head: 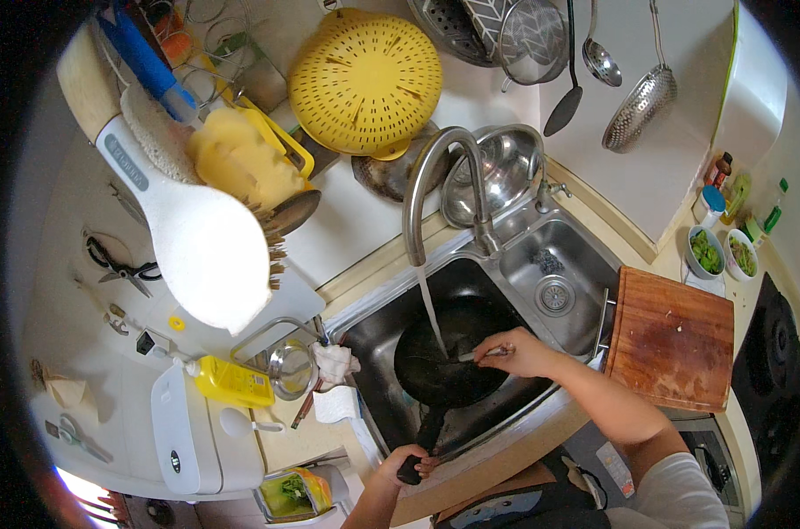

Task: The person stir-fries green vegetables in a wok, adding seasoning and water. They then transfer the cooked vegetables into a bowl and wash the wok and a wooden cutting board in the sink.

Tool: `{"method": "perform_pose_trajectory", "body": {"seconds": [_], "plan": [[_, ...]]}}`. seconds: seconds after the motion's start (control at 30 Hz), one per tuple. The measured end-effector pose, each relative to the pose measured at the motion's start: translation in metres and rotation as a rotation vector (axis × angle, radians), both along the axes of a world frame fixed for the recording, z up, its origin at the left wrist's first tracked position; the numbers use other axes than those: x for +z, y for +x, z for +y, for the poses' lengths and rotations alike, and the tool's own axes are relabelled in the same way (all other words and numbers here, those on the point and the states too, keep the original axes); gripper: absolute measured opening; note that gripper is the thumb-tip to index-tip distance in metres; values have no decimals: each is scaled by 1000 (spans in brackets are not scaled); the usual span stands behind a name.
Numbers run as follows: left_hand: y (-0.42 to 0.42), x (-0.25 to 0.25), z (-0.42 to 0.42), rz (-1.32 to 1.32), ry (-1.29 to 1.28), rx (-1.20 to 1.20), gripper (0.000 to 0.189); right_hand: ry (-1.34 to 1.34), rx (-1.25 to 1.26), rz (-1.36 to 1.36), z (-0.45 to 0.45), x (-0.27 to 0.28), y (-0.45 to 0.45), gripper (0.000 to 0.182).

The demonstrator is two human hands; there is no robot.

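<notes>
A black frying pan (449, 383) lies in the larger basin of a steel sink (373, 370), its handle pointing toward the person. My left hand (410, 463) is closed around the end of that handle. My right hand (512, 354) grips a short utensil handle (499, 351) over the right part of the pan; the utensil's far end is dark and hard to make out. From the curved faucet (413, 205) a stream of water (432, 311) falls into the pan beside it.
The smaller basin (552, 264) adjoins on the right, then a wooden cutting board (671, 337). Bowls of greens (705, 251) stand beyond. Left are a yellow detergent bottle (234, 381) and paper towels (336, 405). A white ladle (205, 251) and yellow colander (367, 82) hang close overhead.
</notes>
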State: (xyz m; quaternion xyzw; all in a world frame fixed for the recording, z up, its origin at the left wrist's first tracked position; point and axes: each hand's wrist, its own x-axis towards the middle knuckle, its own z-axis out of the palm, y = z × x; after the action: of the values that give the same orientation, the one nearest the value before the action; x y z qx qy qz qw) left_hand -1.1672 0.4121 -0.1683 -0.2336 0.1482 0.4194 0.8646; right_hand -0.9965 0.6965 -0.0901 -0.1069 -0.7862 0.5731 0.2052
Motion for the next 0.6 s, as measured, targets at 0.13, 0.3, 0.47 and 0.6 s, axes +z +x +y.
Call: {"method": "perform_pose_trajectory", "body": {"seconds": [0.13,0.3,0.47,0.6], "plan": [[-3,-2,-1,42,27,3,21,-276,-316,-198,15,32,8,7],[-4,-3,-4,118,2,-7,27,89,-632,-259,38,12,3,8],[-7,-4,-5,277,78,-25,26,-176,-503,-94,34,-40,-11,6],[-13,-3,-6,217,59,-57,26,-405,-288,-3,24,-53,-13,6]]}}
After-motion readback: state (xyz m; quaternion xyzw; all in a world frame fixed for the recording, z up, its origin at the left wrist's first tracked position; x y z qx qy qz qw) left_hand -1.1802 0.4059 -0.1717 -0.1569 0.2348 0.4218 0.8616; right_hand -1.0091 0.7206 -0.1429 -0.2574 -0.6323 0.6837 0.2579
